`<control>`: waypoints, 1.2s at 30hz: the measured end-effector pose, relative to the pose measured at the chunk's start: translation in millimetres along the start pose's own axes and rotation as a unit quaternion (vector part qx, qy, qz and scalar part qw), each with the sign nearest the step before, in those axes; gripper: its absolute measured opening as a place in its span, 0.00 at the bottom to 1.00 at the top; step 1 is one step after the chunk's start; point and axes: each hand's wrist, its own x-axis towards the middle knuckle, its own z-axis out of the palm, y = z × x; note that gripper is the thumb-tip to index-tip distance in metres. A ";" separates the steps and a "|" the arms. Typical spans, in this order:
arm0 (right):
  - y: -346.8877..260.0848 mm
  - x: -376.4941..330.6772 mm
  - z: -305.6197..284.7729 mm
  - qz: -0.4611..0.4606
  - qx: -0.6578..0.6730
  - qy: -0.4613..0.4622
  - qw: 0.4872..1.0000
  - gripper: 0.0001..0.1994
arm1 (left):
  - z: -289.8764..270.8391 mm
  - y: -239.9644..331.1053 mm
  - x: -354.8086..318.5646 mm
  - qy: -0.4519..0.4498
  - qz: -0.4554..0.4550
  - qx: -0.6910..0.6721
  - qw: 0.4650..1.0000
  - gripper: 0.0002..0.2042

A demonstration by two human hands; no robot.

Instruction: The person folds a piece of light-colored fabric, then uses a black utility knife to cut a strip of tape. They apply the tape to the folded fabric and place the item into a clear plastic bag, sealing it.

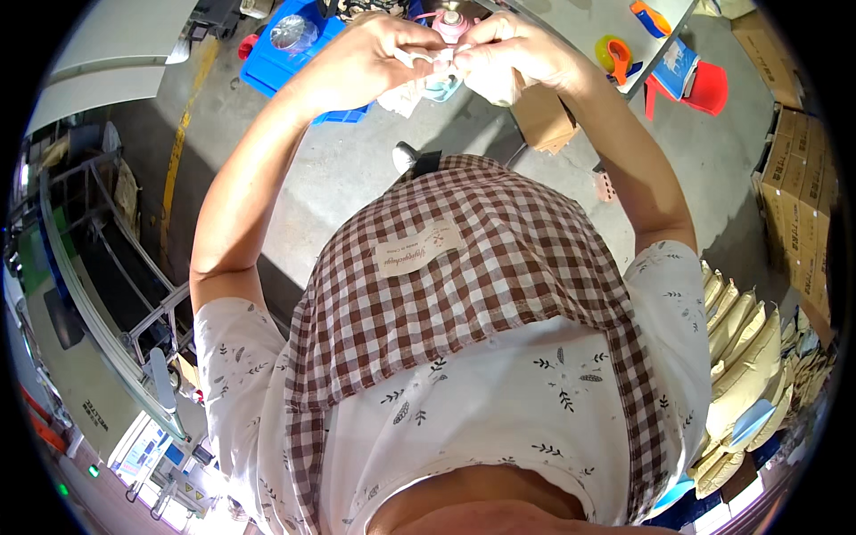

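Note:
Both hands are raised close together at the top of the view, fingers pinched. My left hand (392,55) grips an end of a thin white crumpled piece of soft material (417,59), whose kind I cannot make out. My right hand (526,58) pinches the same white material from the other side, and a cream-coloured soft piece (492,78) hangs below its fingers. Just beyond the hands stands a pink bottle-like thing (450,25). A pale teal object (442,89) shows under the fingers, partly hidden.
A blue bin (283,55) stands left of my hands. To the right, a grey table (593,20) carries tape rolls (613,55). Past its edge is a red seat-like thing (709,89). Stacked cartons (794,196) and cream sacks (744,366) line the right; a metal-framed machine (98,294) stands left.

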 end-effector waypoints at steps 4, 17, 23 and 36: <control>10.4 -9.9 2.1 -0.049 0.127 0.050 0.989 0.12 | -8.5 -6.9 -18.0 0.071 -0.064 -0.194 0.976 0.13; -2.8 -1.2 78.4 0.016 0.213 0.030 0.976 0.26 | -9.3 -55.8 -55.8 0.170 -0.216 -0.619 0.736 0.19; -29.5 48.1 181.3 -0.003 -0.042 -0.270 0.962 0.22 | -23.1 -66.2 -96.9 0.163 -0.171 -0.641 0.730 0.21; -50.4 108.0 254.7 -0.094 -0.320 -0.323 0.886 0.15 | -38.0 -39.5 -124.8 0.256 -0.191 -0.609 0.726 0.21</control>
